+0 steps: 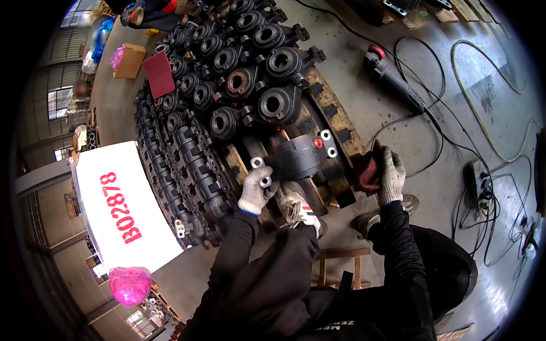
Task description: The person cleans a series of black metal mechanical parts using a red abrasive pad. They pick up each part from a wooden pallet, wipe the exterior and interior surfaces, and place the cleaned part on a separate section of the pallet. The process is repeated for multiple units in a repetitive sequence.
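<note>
A black cast bearing housing [298, 156] lies on its side on a wooden pallet [335, 116], its two silvery machined feet showing. My left hand [257, 188], in a grey-white glove, grips the housing's near foot at its left end. My right hand [389, 173], gloved too, holds a dark red abrasive pad [367, 170] just to the right of the housing, at the pallet's edge. My shoe [301, 210] rests on the pallet below the housing.
Several black bearing housings [250, 74] are stacked on the pallet behind and to the left. An angle grinder [392, 77] lies on the concrete floor at the right with cables [455, 142] and a power strip [479, 182]. A white board [122, 204] stands at the left.
</note>
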`<action>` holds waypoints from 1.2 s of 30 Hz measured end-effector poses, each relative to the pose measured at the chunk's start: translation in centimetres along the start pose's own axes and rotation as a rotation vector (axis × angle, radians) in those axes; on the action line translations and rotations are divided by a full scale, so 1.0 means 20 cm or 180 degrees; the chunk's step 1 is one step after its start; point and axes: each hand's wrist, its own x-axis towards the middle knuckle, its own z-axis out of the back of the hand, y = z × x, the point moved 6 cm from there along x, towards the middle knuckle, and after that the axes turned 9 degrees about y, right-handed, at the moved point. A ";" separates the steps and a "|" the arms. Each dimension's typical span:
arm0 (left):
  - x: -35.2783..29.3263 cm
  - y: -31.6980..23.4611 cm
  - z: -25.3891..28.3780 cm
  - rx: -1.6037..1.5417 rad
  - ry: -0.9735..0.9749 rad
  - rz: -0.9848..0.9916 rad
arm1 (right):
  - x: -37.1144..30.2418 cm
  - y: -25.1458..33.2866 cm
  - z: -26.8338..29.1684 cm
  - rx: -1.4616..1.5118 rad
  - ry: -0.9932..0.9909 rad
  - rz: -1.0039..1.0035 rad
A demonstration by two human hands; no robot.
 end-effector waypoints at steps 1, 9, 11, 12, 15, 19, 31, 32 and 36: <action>0.04 -0.01 0.01 0.0224 0.0265 -0.0053 | 0.00 0.00 0.01 0.0115 -0.0039 0.0003; 0.23 0.07 0.15 -0.0055 0.0456 0.0371 | -0.04 0.05 0.04 0.0393 0.0026 0.0238; 0.25 0.07 0.17 0.0138 0.0243 0.0313 | -0.04 0.08 0.01 0.0171 0.0019 0.0400; 0.23 0.02 0.06 0.0181 0.0167 0.0217 | -0.04 0.10 0.02 0.0045 -0.0039 0.0514; 0.26 0.02 0.14 0.0263 -0.0099 0.0329 | -0.13 0.20 -0.12 -0.1554 0.0377 0.1573; 0.26 0.00 0.11 0.0455 -0.0047 0.0353 | -0.24 0.12 -0.23 -0.3006 0.0811 0.1864; 0.32 -0.05 0.18 0.1026 0.0103 -0.0391 | -0.43 -0.04 -0.31 -0.4491 0.1181 0.1444; 0.37 -0.02 0.20 0.0995 0.0203 -0.0427 | -0.43 -0.01 -0.31 -0.4455 0.1201 0.1394; 0.36 0.03 0.24 0.0305 0.0099 -0.0092 | -0.44 0.02 -0.31 -0.4022 0.1296 0.1491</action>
